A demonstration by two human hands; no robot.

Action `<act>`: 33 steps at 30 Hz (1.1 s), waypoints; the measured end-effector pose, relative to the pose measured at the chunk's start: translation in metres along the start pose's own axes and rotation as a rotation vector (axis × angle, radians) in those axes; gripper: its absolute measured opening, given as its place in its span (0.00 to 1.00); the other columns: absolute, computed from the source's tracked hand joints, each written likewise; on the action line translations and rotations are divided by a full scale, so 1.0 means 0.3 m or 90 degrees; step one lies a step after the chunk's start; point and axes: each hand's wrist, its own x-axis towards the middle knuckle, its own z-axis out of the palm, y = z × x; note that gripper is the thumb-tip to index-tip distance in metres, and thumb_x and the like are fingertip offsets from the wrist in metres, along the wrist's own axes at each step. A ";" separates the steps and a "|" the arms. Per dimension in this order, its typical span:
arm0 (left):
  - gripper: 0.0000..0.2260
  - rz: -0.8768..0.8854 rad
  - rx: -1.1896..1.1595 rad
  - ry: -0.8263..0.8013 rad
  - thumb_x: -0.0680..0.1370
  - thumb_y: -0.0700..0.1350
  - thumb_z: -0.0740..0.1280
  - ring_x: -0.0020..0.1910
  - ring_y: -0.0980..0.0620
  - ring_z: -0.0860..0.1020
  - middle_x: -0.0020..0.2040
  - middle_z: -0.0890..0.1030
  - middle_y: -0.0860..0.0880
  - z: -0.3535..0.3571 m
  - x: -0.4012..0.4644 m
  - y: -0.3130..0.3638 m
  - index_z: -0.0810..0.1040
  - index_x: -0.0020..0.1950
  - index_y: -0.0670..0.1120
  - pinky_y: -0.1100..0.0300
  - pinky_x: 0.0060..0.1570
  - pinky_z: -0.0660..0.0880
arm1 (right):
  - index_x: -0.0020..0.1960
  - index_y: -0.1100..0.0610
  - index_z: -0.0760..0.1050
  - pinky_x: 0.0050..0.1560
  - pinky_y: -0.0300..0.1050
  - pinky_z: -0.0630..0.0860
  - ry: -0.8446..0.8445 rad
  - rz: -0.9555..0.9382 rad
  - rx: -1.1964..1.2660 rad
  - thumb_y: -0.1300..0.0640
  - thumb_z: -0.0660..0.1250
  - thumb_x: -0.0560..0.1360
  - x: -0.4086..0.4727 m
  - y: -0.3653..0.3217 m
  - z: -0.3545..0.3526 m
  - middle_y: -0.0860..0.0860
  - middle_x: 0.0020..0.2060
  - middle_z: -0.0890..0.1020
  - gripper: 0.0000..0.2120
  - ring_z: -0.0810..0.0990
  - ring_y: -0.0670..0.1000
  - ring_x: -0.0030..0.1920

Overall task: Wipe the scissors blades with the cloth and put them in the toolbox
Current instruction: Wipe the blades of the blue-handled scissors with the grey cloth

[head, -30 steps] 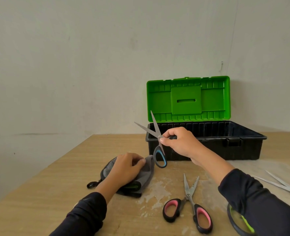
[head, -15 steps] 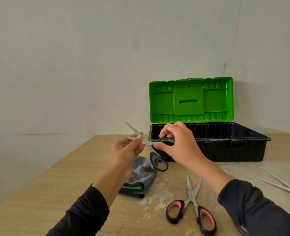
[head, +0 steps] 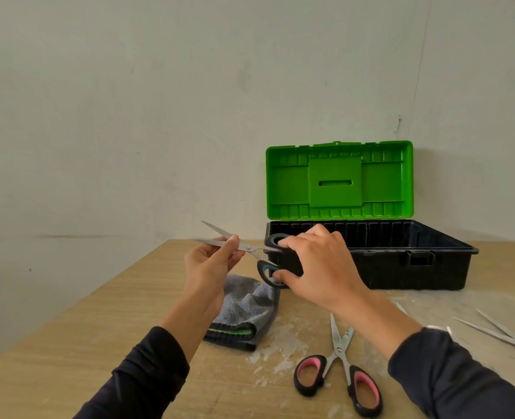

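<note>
A: Right hand (head: 319, 267) has its grip in the handle loops of the blue-handled scissors (head: 251, 248); left hand (head: 209, 264) pinches a bare blade, points splayed

B: Risk?

A: Likely a nicked finger if the blades close. The cloth (head: 247, 313) lies on the counter (head: 68, 343) underneath, toolbox (head: 401, 261) open just behind

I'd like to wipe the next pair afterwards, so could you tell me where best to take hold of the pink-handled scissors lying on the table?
Take the pink-handled scissors by the two handle loops, coming from the near edge of the table. They lie flat, partly open, loops toward the person and blade tips pointing away toward the toolbox, so this approach stays clear of the edges.
</note>
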 end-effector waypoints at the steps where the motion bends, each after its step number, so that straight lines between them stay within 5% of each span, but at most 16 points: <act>1: 0.04 -0.001 0.000 0.000 0.73 0.38 0.70 0.29 0.58 0.77 0.34 0.79 0.47 0.000 -0.001 0.000 0.77 0.38 0.40 0.71 0.37 0.77 | 0.65 0.51 0.73 0.53 0.49 0.64 0.009 -0.004 -0.001 0.42 0.68 0.71 -0.001 0.000 0.001 0.48 0.54 0.82 0.26 0.71 0.53 0.58; 9: 0.03 -0.005 -0.030 -0.076 0.72 0.39 0.70 0.31 0.58 0.78 0.34 0.79 0.49 -0.003 0.000 0.000 0.79 0.43 0.40 0.70 0.36 0.77 | 0.61 0.54 0.78 0.53 0.49 0.72 0.031 0.035 0.090 0.50 0.71 0.72 0.002 0.003 -0.014 0.54 0.47 0.84 0.19 0.75 0.55 0.54; 16: 0.16 -0.003 -0.050 -0.137 0.62 0.39 0.72 0.42 0.52 0.82 0.43 0.83 0.45 -0.013 -0.003 0.000 0.80 0.49 0.41 0.67 0.41 0.78 | 0.58 0.55 0.81 0.50 0.47 0.73 0.036 0.068 0.145 0.53 0.71 0.72 0.006 0.025 -0.005 0.54 0.47 0.85 0.15 0.76 0.53 0.50; 26: 0.04 0.003 -0.049 -0.112 0.73 0.32 0.67 0.35 0.54 0.81 0.31 0.81 0.50 0.044 -0.018 0.009 0.78 0.42 0.39 0.66 0.41 0.80 | 0.54 0.55 0.76 0.49 0.48 0.76 0.048 0.055 0.178 0.56 0.72 0.70 0.016 0.063 -0.014 0.47 0.46 0.79 0.13 0.74 0.48 0.47; 33: 0.03 0.028 0.014 -0.076 0.73 0.32 0.67 0.31 0.59 0.79 0.35 0.80 0.49 0.143 0.004 -0.018 0.79 0.45 0.37 0.67 0.44 0.79 | 0.69 0.53 0.68 0.62 0.40 0.60 -0.038 0.029 0.178 0.50 0.67 0.73 0.018 0.111 -0.046 0.50 0.64 0.70 0.26 0.65 0.50 0.66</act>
